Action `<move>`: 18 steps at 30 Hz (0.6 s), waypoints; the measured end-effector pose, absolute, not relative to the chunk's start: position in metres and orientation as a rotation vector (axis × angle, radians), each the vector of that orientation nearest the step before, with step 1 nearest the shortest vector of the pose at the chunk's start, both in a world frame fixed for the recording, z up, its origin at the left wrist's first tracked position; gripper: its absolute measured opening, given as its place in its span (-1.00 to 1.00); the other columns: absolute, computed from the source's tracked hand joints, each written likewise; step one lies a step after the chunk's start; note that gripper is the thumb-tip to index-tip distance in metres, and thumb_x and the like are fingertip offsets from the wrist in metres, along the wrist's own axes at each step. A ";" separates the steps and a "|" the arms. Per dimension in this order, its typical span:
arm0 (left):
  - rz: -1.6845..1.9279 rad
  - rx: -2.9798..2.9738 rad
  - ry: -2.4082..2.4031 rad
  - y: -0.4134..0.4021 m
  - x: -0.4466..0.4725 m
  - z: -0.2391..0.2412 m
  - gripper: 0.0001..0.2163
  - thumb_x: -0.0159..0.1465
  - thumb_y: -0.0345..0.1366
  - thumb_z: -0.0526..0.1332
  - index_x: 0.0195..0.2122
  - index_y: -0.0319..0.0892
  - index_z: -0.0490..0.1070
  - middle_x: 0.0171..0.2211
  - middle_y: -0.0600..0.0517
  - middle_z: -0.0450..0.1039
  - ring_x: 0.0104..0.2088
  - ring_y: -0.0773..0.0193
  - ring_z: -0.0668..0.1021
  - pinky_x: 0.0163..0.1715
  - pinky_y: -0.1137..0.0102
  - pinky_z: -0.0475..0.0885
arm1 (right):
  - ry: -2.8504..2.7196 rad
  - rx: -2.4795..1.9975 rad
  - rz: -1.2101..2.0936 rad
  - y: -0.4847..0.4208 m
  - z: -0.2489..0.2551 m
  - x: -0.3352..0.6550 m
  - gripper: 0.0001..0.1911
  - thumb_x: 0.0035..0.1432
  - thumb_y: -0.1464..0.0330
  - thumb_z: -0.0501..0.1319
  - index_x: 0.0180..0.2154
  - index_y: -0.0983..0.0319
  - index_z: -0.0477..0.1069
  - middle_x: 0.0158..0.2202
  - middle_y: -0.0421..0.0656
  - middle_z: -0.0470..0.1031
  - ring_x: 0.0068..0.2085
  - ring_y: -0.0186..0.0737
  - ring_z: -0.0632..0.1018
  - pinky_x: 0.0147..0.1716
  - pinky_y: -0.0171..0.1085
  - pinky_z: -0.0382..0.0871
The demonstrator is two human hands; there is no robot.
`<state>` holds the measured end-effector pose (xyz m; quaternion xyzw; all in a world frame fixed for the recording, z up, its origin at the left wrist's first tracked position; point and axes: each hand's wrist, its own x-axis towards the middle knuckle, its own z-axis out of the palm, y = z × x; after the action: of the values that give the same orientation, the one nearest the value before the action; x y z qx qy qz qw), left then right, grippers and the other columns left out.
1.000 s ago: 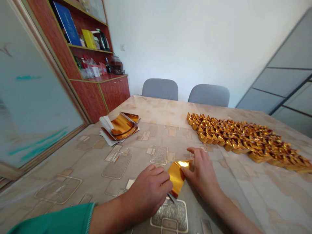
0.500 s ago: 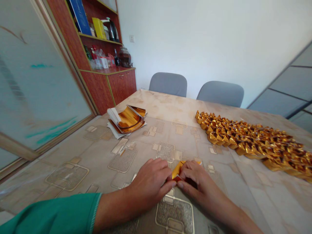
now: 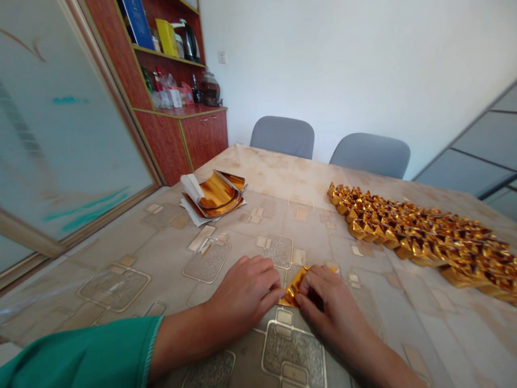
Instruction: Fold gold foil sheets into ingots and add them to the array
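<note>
A small piece of gold foil paper (image 3: 294, 286) lies on the patterned tablecloth (image 3: 133, 269) near the front edge. My left hand (image 3: 246, 293) and my right hand (image 3: 329, 304) meet over it, fingertips curled and pinching it from both sides. Most of the paper is hidden under my fingers. A green sleeve (image 3: 76, 358) covers my left forearm.
A stack of curled gold foil sheets (image 3: 214, 196) on white paper sits at the left middle. Several rows of folded gold ingots (image 3: 420, 234) fill the right side. Two grey chairs (image 3: 283, 134) stand behind the table; a red-brown cabinet (image 3: 181, 134) is at the back left.
One second ago the gold sheet lay flatter and more exposed between my hands. Both hands have since closed over it and folded it smaller. The view has shifted slightly.
</note>
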<state>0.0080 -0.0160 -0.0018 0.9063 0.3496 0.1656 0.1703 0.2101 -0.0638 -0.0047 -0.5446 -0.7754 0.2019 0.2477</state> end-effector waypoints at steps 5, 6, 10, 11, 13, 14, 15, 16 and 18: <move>0.554 2.703 0.876 -0.020 0.006 -0.004 -0.83 0.38 -0.35 0.11 -0.32 -0.18 0.46 -0.34 0.02 0.45 -0.31 0.22 0.43 -0.32 0.34 0.24 | -2.106 -1.492 0.571 -0.064 -0.003 0.209 -0.78 0.20 0.53 0.17 -0.47 0.20 0.25 -0.40 -0.19 0.40 -0.31 -0.16 0.40 -0.30 -0.20 0.14; 0.589 2.752 0.817 -0.022 0.005 -0.005 -0.84 0.39 -0.35 0.09 -0.27 -0.17 0.47 -0.31 0.02 0.46 -0.29 0.21 0.44 -0.30 0.33 0.26 | -2.103 -1.500 0.573 -0.064 -0.003 0.209 -0.78 0.20 0.53 0.17 -0.47 0.21 0.26 -0.40 -0.19 0.40 -0.31 -0.16 0.40 -0.30 -0.20 0.14; 0.609 2.928 0.551 -0.035 0.001 -0.002 -0.78 0.42 -0.38 0.05 0.02 -0.23 0.39 -0.21 -0.03 0.47 -0.21 0.18 0.44 -0.18 0.28 0.31 | -2.106 -1.515 0.555 -0.064 -0.003 0.207 -0.77 0.21 0.54 0.17 -0.47 0.21 0.25 -0.39 -0.18 0.40 -0.30 -0.15 0.39 -0.29 -0.20 0.14; 0.568 2.953 0.524 -0.037 -0.001 -0.001 -0.77 0.42 -0.40 0.04 0.05 -0.26 0.37 -0.21 -0.03 0.46 -0.21 0.18 0.44 -0.17 0.27 0.32 | -2.109 -1.519 0.547 -0.064 -0.003 0.206 -0.77 0.21 0.54 0.16 -0.47 0.21 0.25 -0.39 -0.18 0.40 -0.30 -0.15 0.39 -0.28 -0.19 0.14; 0.481 2.982 0.519 -0.041 -0.003 0.000 -0.76 0.41 -0.42 0.05 0.06 -0.27 0.35 -0.23 -0.02 0.45 -0.23 0.17 0.44 -0.16 0.25 0.32 | -2.114 -1.532 0.534 -0.064 -0.003 0.205 -0.77 0.22 0.53 0.15 -0.47 0.21 0.24 -0.38 -0.18 0.39 -0.29 -0.15 0.39 -0.27 -0.19 0.14; 0.452 2.984 0.534 -0.041 -0.004 0.000 -0.77 0.40 -0.42 0.06 0.05 -0.26 0.35 -0.24 -0.01 0.45 -0.24 0.17 0.44 -0.17 0.25 0.32 | -2.117 -1.540 0.531 -0.064 -0.003 0.205 -0.77 0.22 0.53 0.15 -0.47 0.21 0.24 -0.38 -0.18 0.39 -0.29 -0.14 0.39 -0.27 -0.19 0.14; 0.438 2.979 0.549 -0.042 -0.005 -0.001 -0.79 0.39 -0.42 0.08 0.03 -0.24 0.36 -0.25 0.00 0.44 -0.25 0.18 0.44 -0.17 0.25 0.32 | -2.123 -1.546 0.529 -0.064 -0.003 0.205 -0.77 0.22 0.53 0.15 -0.47 0.21 0.24 -0.38 -0.18 0.39 -0.29 -0.14 0.39 -0.27 -0.19 0.14; 0.430 2.971 0.563 -0.042 -0.006 -0.002 -0.80 0.39 -0.41 0.09 0.00 -0.23 0.37 -0.25 0.01 0.44 -0.25 0.18 0.43 -0.17 0.25 0.32 | -2.129 -1.553 0.529 -0.064 -0.003 0.204 -0.77 0.21 0.53 0.15 -0.47 0.21 0.24 -0.38 -0.18 0.39 -0.29 -0.14 0.39 -0.27 -0.19 0.14; 0.427 2.956 0.575 -0.042 -0.006 -0.005 -0.83 0.38 -0.40 0.11 -0.02 -0.22 0.37 -0.23 0.02 0.43 -0.24 0.18 0.43 -0.15 0.23 0.32 | -2.140 -1.571 0.519 -0.063 -0.003 0.204 -0.78 0.21 0.53 0.15 -0.46 0.21 0.24 -0.38 -0.17 0.39 -0.29 -0.13 0.39 -0.27 -0.18 0.15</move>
<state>-0.0062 -0.0420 -0.0049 0.9707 0.1888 0.1402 0.0500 0.2039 -0.0632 -0.0034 -0.5669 -0.7724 0.1873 0.2165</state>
